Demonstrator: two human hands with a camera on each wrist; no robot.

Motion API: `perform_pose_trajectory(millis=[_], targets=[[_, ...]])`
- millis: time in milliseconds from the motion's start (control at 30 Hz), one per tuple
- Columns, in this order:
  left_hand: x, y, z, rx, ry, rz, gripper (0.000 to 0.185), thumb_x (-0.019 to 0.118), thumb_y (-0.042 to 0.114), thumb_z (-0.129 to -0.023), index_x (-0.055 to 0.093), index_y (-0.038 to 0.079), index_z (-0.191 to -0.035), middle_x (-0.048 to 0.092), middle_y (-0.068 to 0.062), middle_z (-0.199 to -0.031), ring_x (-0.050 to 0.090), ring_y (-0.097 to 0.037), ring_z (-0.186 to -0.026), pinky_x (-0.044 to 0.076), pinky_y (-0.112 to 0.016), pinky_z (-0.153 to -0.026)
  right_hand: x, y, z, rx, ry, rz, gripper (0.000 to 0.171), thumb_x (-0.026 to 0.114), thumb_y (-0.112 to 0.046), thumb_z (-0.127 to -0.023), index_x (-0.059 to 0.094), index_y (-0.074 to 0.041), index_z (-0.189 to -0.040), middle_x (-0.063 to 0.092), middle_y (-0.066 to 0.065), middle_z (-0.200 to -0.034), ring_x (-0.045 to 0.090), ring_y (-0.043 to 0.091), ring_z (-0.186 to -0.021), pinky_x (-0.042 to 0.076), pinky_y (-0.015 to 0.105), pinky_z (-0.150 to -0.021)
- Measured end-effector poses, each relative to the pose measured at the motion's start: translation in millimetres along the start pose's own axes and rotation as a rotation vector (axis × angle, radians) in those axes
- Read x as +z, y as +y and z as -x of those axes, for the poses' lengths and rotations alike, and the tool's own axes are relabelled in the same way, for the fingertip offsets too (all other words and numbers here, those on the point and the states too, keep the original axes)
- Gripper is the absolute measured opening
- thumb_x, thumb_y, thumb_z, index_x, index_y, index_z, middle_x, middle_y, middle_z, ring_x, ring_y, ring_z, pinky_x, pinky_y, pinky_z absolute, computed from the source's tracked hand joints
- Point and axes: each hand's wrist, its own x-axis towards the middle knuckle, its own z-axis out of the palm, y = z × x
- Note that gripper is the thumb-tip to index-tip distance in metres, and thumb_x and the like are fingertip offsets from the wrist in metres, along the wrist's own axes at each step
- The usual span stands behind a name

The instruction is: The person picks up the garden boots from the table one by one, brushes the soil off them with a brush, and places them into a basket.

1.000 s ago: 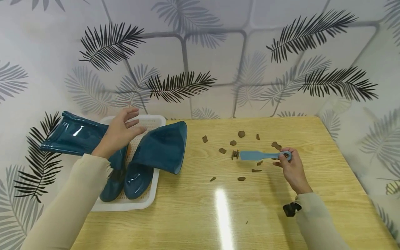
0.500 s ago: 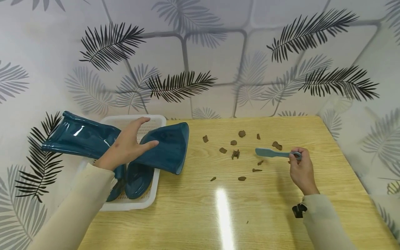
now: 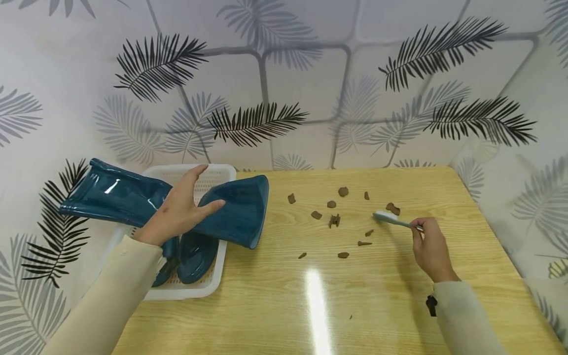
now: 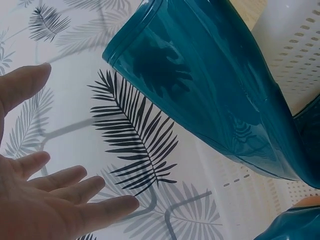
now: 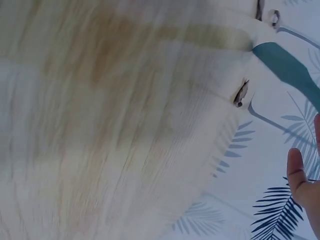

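plainly unbranded: left hand [image 3: 179,212] spread over teal boots [image 3: 230,209], right hand [image 3: 429,249] pinching brush [image 3: 390,220].

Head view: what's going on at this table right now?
A person's right hand holds a light blue brush by its handle above brown clumps scattered on the wooden table. The left hand, fingers spread, rests on a pair of teal rubber boots lying in a white tray.

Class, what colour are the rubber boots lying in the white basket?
The boots are dark teal blue, glossy; the head view shows them best.
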Motion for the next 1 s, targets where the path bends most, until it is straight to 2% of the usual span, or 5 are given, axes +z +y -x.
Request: perform_pose_trajectory(millis=[167,300,533,767,1000], targets=[[1.6,-0.1,-0.6,0.016,0.034,0.011,0.093,0.072,0.026,-0.093,0.011,0.004,-0.159,0.02,-0.024,-0.161,0.023,-0.044,-0.146,0.028,-0.065,-0.109,2,8,3,-0.256,0.019,0.119,0.021,0.059,0.026,-0.085,0.054,0.007,-0.095,0.055,0.023,-0.095,0.061,0.037,-0.08,0.053,0.048,-0.065],[2.1,0.9,-0.4,0.034,0.057,0.017,0.093,0.072,0.024,-0.093,0.01,0.004,-0.159,0.02,-0.025,-0.161,0.024,-0.044,-0.145,0.029,-0.065,-0.109,1,12,4,-0.332,0.098,0.176,0.027,0.064,0.028,-0.078,0.056,0.006,-0.09,0.056,0.02,-0.088,0.06,0.032,-0.068,0.051,0.044,-0.055],[1.4,2.2,2.0,0.047,0.068,0.028,0.091,0.072,0.022,-0.094,0.01,0.005,-0.159,0.02,-0.023,-0.161,0.024,-0.043,-0.146,0.029,-0.064,-0.109,-2,19,7,-0.342,0.133,0.24,0.027,0.071,0.025,-0.075,0.06,0.006,-0.091,0.059,0.02,-0.083,0.061,0.037,-0.066,0.05,0.052,-0.056],[1.1,2.4,3.6,0.046,0.065,0.032,0.091,0.071,0.022,-0.094,0.01,0.005,-0.16,0.018,-0.022,-0.162,0.023,-0.042,-0.146,0.028,-0.063,-0.109,0,24,16,-0.38,-0.013,0.327,0.037,0.073,0.024,-0.07,0.065,0.004,-0.101,0.064,0.018,-0.089,0.063,0.037,-0.074,0.052,0.052,-0.059],[2.6,1.0,4.9,0.058,0.062,0.036,0.091,0.071,0.021,-0.094,0.01,0.005,-0.16,0.017,-0.021,-0.163,0.022,-0.041,-0.147,0.028,-0.062,-0.11,6,16,19,-0.153,-0.259,0.319,0.022,0.067,0.015,-0.084,0.067,0.009,-0.106,0.06,0.022,-0.101,0.065,0.038,-0.082,0.056,0.046,-0.068]])
